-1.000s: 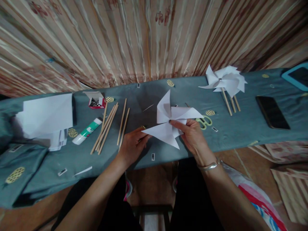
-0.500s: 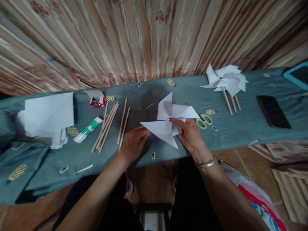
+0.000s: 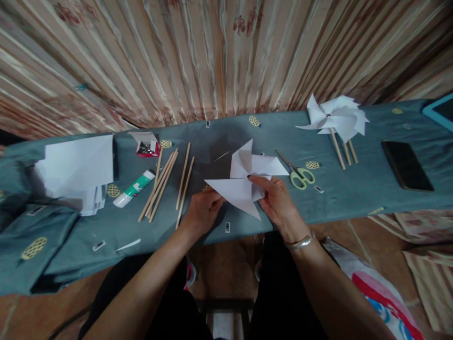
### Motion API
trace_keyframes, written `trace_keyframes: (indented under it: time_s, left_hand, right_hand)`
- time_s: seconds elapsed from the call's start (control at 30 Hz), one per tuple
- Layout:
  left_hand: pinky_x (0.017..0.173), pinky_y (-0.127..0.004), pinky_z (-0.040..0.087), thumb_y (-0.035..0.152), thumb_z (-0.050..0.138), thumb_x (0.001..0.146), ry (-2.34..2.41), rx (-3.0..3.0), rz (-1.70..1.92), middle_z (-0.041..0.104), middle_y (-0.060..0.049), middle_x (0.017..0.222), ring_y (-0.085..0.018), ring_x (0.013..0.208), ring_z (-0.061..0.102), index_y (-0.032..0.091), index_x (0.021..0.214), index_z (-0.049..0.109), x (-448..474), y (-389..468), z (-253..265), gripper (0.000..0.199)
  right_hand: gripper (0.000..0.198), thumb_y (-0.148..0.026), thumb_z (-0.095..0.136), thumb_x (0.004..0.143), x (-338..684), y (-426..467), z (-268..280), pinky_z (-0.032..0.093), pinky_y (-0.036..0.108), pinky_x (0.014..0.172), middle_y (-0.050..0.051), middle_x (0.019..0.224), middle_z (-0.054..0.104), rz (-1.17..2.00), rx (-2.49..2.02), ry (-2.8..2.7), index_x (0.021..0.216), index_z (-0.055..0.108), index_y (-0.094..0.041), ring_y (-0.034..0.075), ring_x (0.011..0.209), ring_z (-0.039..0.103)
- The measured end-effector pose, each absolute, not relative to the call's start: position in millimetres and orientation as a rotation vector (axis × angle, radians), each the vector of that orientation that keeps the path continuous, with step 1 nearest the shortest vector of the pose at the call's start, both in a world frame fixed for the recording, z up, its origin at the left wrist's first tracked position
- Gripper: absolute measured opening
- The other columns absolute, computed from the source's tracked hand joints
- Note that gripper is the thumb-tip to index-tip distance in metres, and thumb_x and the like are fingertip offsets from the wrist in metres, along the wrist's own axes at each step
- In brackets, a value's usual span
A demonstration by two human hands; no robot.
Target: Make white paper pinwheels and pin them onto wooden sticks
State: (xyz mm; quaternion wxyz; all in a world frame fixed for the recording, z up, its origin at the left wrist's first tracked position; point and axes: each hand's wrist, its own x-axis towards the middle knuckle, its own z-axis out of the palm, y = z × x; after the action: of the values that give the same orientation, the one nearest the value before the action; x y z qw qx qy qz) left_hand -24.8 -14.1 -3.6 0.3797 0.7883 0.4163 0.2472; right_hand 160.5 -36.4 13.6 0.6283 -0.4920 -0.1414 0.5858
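A white paper pinwheel (image 3: 244,191) with a dark pin at its centre is in my right hand (image 3: 279,198). The thumb of that hand lies by the pin, while its other fingers are hidden under the paper. My left hand (image 3: 201,212) is closed just below the pinwheel's left blade, its fingertips at the blade's edge. Whatever those fingers hold, if anything, is hidden. Wooden sticks (image 3: 183,174) lie left of my left hand. Scissors (image 3: 302,178) with green handles rest partly open to the right of the pinwheel.
Several more sticks (image 3: 161,186), a glue tube (image 3: 134,189), a red box of pins (image 3: 147,148) and stacked white paper (image 3: 79,160) lie on the left. Finished-looking pinwheels on sticks (image 3: 338,118) and a phone (image 3: 406,165) are on the right. A curtain (image 3: 198,56) hangs behind the table.
The pinwheel has shifted slightly left and tilted, uncovering the scissor blades. My left hand's fingers are drawn in a little more. The view has swung slightly left.
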Motion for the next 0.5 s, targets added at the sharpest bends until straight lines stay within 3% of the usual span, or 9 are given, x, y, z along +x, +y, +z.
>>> trace_keyframes:
  time_s: [0.13,0.3,0.4,0.5]
  left_hand:
    - [0.079,-0.027,0.052,0.016,0.049,0.091,1.133,2.152,0.699,0.073,-0.005,0.092,-0.018,0.085,0.069,0.018,0.096,0.073,-34,-5,-5,0.025]
    - [0.091,-0.039,0.053,0.02,0.052,0.09,1.239,2.326,0.668,0.074,-0.009,0.098,-0.024,0.096,0.067,0.016,0.1,0.074,-43,12,-8,0.023]
    - [0.101,-0.043,0.048,0.02,0.053,0.089,1.236,2.196,0.781,0.072,-0.011,0.116,-0.025,0.11,0.063,0.016,0.114,0.07,-42,15,-6,0.031]
    - [0.105,-0.045,0.046,0.034,0.054,0.091,1.202,1.784,0.958,0.069,-0.011,0.123,-0.026,0.117,0.062,0.017,0.126,0.064,-38,14,2,0.04]
  right_hand:
    - [0.018,-0.02,0.086,0.053,166,-38,16,0.052,0.023,0.064,-0.003,0.067,0.075,1.324,-1.112,-0.373,0.065,0.073,-0.02,0.011,0.061,0.066]
    - [0.019,-0.022,0.088,0.053,170,-41,17,0.054,0.025,0.065,-0.002,0.067,0.076,1.353,-1.141,-0.399,0.067,0.075,-0.02,0.014,0.061,0.068]
    - [0.018,-0.022,0.088,0.052,169,-42,18,0.054,0.025,0.063,-0.001,0.067,0.076,1.375,-1.163,-0.406,0.065,0.074,-0.02,0.014,0.06,0.068]
    - [0.019,-0.024,0.088,0.053,168,-43,19,0.055,0.025,0.064,0.0,0.067,0.076,1.406,-1.173,-0.455,0.067,0.075,-0.02,0.014,0.061,0.068]
